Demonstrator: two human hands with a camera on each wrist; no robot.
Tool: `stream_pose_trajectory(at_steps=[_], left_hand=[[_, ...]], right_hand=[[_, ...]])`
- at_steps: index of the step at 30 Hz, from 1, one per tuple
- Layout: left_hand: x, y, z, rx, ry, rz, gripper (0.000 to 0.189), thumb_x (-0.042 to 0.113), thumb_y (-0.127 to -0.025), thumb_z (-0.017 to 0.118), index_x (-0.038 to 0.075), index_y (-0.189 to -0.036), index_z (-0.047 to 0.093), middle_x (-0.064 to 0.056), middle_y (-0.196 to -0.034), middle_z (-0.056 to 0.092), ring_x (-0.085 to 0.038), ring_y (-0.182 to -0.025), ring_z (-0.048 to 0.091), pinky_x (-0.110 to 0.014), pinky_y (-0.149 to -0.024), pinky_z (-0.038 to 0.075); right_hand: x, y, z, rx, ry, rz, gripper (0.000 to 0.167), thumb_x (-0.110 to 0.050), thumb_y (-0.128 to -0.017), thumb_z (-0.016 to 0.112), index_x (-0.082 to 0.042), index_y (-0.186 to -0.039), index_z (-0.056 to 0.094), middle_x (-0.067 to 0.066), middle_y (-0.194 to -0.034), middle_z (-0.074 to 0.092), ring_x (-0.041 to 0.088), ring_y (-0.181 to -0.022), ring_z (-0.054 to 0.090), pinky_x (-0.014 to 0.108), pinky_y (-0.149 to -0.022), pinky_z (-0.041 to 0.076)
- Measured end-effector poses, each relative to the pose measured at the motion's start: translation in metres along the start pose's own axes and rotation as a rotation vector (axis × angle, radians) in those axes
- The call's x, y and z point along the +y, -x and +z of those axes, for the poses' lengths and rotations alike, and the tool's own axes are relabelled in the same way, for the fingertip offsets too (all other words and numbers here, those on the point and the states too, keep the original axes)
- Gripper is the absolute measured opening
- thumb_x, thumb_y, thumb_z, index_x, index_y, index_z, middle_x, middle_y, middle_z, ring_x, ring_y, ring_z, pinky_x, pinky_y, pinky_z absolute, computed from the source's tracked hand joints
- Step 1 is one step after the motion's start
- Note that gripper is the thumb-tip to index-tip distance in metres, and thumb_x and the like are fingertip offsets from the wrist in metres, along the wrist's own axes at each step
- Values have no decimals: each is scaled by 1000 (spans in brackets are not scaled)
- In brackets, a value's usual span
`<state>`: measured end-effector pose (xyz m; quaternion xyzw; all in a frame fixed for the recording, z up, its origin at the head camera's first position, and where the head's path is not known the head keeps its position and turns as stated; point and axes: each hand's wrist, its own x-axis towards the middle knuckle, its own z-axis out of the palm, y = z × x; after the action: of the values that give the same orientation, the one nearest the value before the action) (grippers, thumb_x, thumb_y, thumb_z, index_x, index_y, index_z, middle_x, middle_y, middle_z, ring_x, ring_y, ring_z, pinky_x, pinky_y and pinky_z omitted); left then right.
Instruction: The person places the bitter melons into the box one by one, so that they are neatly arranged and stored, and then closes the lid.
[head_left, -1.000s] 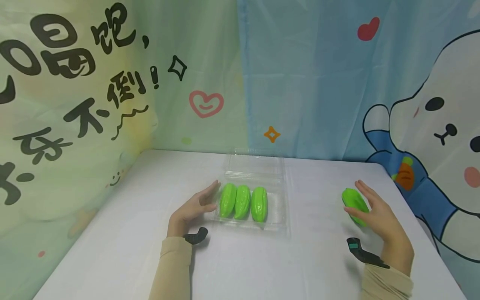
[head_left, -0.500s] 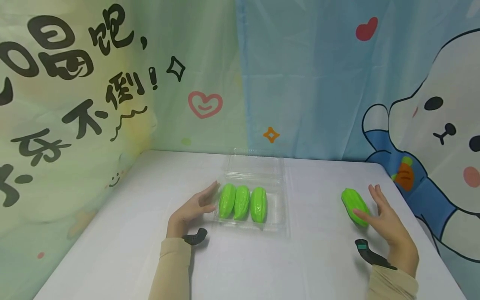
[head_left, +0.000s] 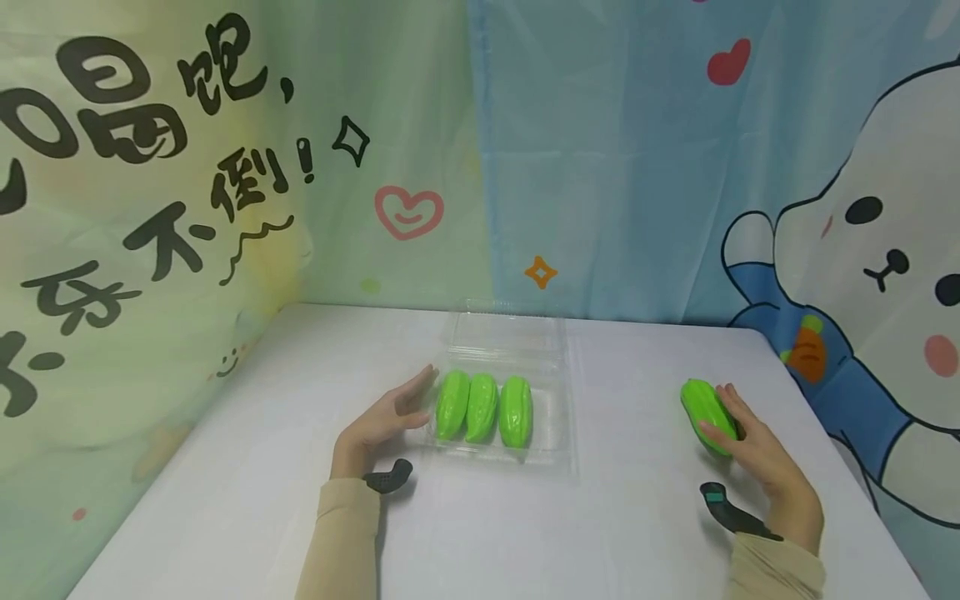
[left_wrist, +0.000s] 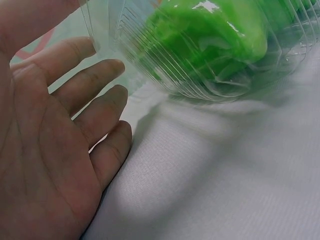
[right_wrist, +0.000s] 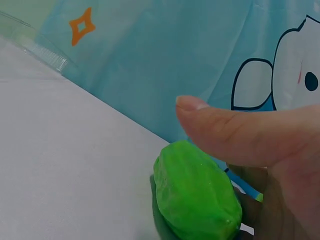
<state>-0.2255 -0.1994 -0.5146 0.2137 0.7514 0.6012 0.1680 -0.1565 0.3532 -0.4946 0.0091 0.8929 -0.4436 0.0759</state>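
A clear plastic clamshell box [head_left: 551, 417] stands mid-table, its lid [head_left: 510, 333] laid back toward the curtain. Inside, three glossy green, lengthwise-ridged oblong pieces [head_left: 482, 408], like toy vegetables or fruit, lie side by side from the left wall. My left hand [head_left: 386, 417] is at the box's left side, fingers extended; the left wrist view shows the fingertips close to the clear wall [left_wrist: 175, 75]. A similar green piece [head_left: 702, 408] lies on the right of the table. Around it is my right hand [head_left: 761, 446], thumb above and fingers on its far side. Firm contact cannot be made out.
White cloth [head_left: 622, 517] covers the table. A printed curtain [head_left: 600, 167] hangs behind the table's back edge and along the left. Inside the box, a strip on the right shows bare plastic. Each wrist carries a black camera mount [head_left: 738, 512].
My right hand first draws back to the right from the lone green piece, then comes back over it. The left hand and the box stay put; the head view shifts slightly.
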Motion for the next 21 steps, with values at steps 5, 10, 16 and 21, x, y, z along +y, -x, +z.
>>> stream_pose_trajectory(at_steps=[5, 10, 16, 21], left_hand=[[-2, 0, -1, -6, 2, 2, 81, 7, -87, 66, 20, -153, 19, 6, -159, 19, -15, -148, 14, -37, -122, 9], [0, 1, -2, -3, 27, -5, 81, 7, -87, 65, 21, -153, 20, 7, -159, 19, -15, -148, 14, -38, -122, 9], [0, 1, -3, 12, 20, -25, 80, 7, -87, 65, 23, -152, 20, 8, -159, 20, -16, -147, 15, -39, -122, 10], [-1, 1, -3, 8, -25, -21, 81, 9, -88, 65, 23, -153, 19, 7, -159, 20, -16, -147, 15, -39, -122, 10]], right_hand=[[-6, 1, 1, -15, 14, 27, 88, -45, -93, 54, -16, -152, -4, 14, -157, -20, 51, -140, -14, 80, -100, 7], [-7, 0, 3, 10, -3, 32, 87, -44, -94, 54, -12, -152, -3, 17, -156, -22, 54, -139, -13, 79, -101, 7], [-12, -1, 3, 77, -17, 30, 87, -44, -94, 54, -22, -151, -8, 11, -152, -35, 53, -136, -23, 83, -97, 4], [-17, 4, -1, 50, -11, 23, 88, -44, -94, 52, -23, -150, -13, 9, -149, -40, 53, -134, -29, 85, -93, 3]])
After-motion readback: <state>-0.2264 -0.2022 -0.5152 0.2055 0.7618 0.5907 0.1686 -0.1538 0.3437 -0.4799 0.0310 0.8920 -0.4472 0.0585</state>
